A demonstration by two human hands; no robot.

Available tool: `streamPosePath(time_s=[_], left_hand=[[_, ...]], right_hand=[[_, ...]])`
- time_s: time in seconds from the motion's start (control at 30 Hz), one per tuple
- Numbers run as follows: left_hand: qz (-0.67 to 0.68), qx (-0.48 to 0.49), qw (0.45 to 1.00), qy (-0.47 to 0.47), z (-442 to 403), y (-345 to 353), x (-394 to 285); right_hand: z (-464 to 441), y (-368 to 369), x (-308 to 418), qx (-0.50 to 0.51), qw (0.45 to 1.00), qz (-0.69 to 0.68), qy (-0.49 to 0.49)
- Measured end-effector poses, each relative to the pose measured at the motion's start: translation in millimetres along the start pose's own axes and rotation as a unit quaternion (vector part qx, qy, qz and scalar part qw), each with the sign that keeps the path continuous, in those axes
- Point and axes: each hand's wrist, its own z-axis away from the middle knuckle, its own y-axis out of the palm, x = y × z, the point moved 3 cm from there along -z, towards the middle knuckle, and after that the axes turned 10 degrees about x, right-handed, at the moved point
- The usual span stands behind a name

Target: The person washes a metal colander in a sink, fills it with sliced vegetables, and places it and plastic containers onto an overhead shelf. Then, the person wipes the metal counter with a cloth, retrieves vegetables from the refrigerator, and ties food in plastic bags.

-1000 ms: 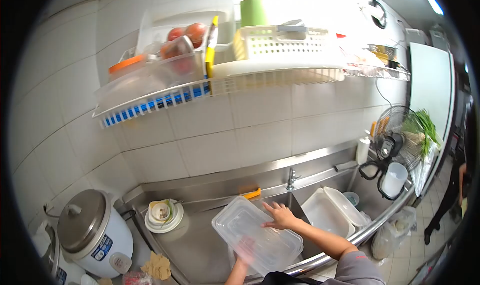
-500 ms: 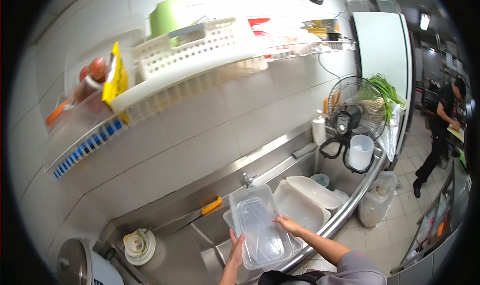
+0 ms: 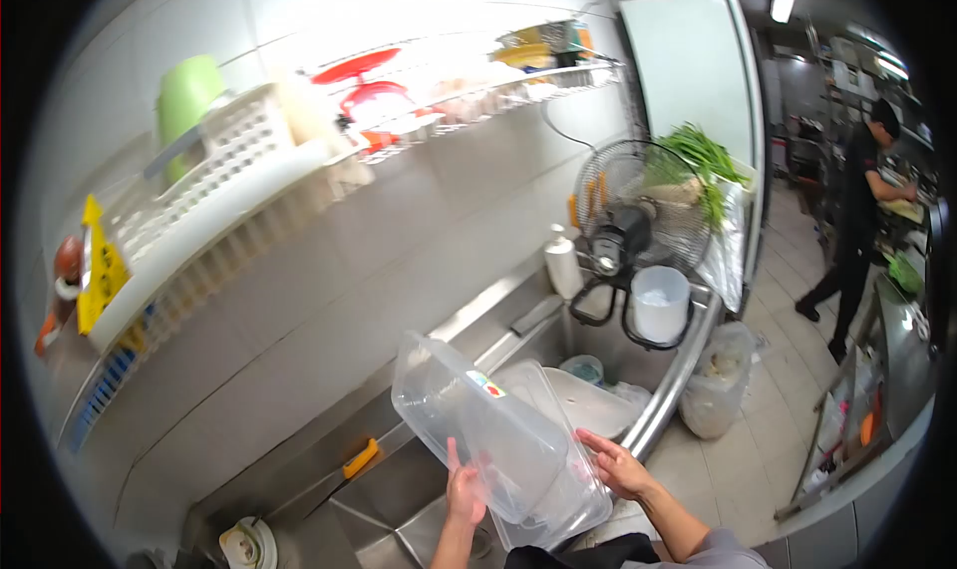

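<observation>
Tub (image 3: 474, 399), clear, tilted, in L hand (image 3: 465, 491), R hand (image 3: 616, 467) spread wide at 2nd clear pc (image 3: 583, 496), small bowl (image 3: 584, 371) in sink (image 3: 620, 361).

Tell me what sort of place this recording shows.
Likely a commercial kitchen: a long stainless-steel sink, a bunch of green stalks, and a dark-clothed person beside a silver metal counter.

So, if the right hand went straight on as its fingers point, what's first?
Likely the clear, rectangular, rimmed plastic piece beside the right hand; depth is unclear, so they may already touch.
</observation>
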Motion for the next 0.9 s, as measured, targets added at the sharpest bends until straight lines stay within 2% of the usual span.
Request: streamPosePath(time_s=[0.1, 0.17, 0.2, 0.27, 0.4, 0.5, 0.63, 0.67, 0.77, 0.9], left_hand=[[-0.003, 0.081, 0.996, -0.023, -26.9, 33.1, 6.9], [-0.085, 0.128, 0.987, -0.052, -40.3, 54.5, 7.7], [-0.104, 0.138, 0.983, -0.067, -45.4, 67.2, 11.2], [-0.174, 0.123, 0.969, -0.122, -54.3, 78.7, 22.6], [-0.128, 0.184, 0.966, -0.130, -76.5, 105.4, 46.4], [-0.105, 0.243, 0.955, -0.135, -81.2, 146.7, 41.5], [-0.122, 0.337, 0.924, -0.136, -77.3, 201.2, 27.0], [-0.116, 0.354, 0.917, -0.140, -75.4, 210.2, 25.0], [-0.110, 0.379, 0.905, -0.159, -72.5, 225.6, 19.6], [-0.055, 0.394, 0.907, -0.138, -76.4, 243.1, 2.3]], right_hand=[[13.7, -5.1, 14.8, -0.014, 0.988, -0.099, -0.119], [27.2, -15.2, 18.5, -0.036, 0.987, -0.084, -0.132], [34.0, -21.4, 19.0, -0.047, 0.990, -0.071, -0.116], [47.4, -22.1, 30.7, -0.062, 0.991, 0.061, -0.100], [71.7, -23.5, 47.0, -0.138, 0.960, 0.225, -0.091], [86.3, -30.0, 69.3, -0.174, 0.948, 0.231, -0.131], [94.9, -17.3, 105.5, -0.130, 0.961, 0.054, -0.238], [96.9, -16.8, 114.7, -0.164, 0.949, 0.109, -0.247], [95.3, 11.3, 151.0, -0.183, 0.927, 0.177, -0.276], [96.5, 5.6, 170.7, -0.189, 0.931, 0.212, -0.229]])
